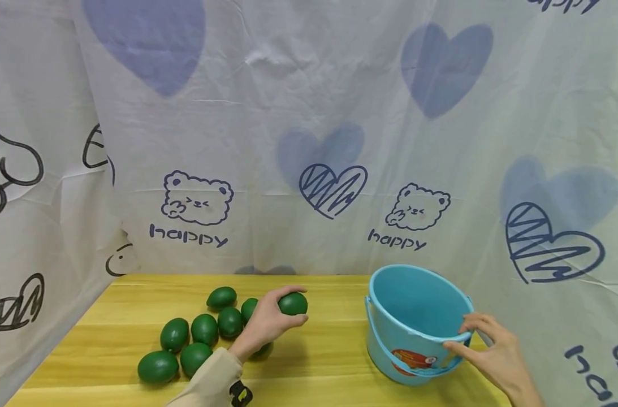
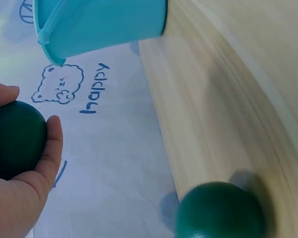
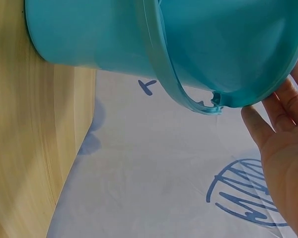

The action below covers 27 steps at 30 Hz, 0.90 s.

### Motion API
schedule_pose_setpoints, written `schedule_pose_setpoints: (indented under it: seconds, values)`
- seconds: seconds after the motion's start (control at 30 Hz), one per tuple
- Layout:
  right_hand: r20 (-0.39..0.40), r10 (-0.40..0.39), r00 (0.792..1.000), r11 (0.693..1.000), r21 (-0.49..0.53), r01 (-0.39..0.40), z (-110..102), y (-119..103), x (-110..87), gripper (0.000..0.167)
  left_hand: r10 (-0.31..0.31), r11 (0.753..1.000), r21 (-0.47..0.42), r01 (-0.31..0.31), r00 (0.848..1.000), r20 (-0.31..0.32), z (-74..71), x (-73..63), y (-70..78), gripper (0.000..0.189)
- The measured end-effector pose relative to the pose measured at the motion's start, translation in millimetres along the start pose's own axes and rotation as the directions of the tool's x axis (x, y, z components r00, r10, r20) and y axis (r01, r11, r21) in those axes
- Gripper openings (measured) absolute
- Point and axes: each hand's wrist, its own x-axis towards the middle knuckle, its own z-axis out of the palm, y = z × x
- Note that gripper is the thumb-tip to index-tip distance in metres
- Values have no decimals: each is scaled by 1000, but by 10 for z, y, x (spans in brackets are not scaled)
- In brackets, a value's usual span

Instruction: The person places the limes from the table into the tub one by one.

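Observation:
My left hand (image 1: 269,322) grips a dark green, smooth, egg-shaped fruit (image 1: 293,304) between thumb and fingers, raised above the table. In the left wrist view the thumb and a fingertip hold either side of that same fruit (image 2: 16,140). A light blue plastic bucket (image 1: 390,339) stands upright on the right of the table, its handle hanging down at the front. My right hand (image 1: 498,351) holds the bucket's right rim, and the right wrist view shows fingers along this rim (image 3: 268,94). The bucket's bottom inside is hidden.
Several more green fruits (image 1: 204,329) lie grouped on the left of the yellow wood-grain table (image 1: 334,362), some partly behind my left hand. A white printed cloth (image 1: 268,226) hangs along the table's back edge. Another cloth hangs at the left.

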Motion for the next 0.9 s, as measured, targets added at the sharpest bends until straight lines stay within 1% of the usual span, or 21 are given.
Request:
schedule_pose_setpoints:
  seconds: [0.17,0.27,0.4,0.53,0.7,0.9]
  values:
    - [9,16,1000,999,-29,-16,-13,4,-6,35,45,999,-2,-45,999,-22,80,33,130,48]
    - [17,25,1000,999,-44,-24,-26,-15,0,34,53,999,1,-53,998,-26,122,57,199,46]
    - [28,40,999,998,-57,-38,-34,-31,16,34,37,999,8,-37,999,-23,185,103,258,48]
    - [25,31,999,998,-51,-29,-31,-24,17,35,42,999,13,-41,999,-17,253,158,298,50]
    - [25,26,999,999,-36,-25,-29,-24,9,35,59,998,18,-59,998,-3,327,245,402,49]
    - [35,49,998,998,-28,-48,-39,-47,11,33,108,992,60,-108,994,5,427,341,552,49]
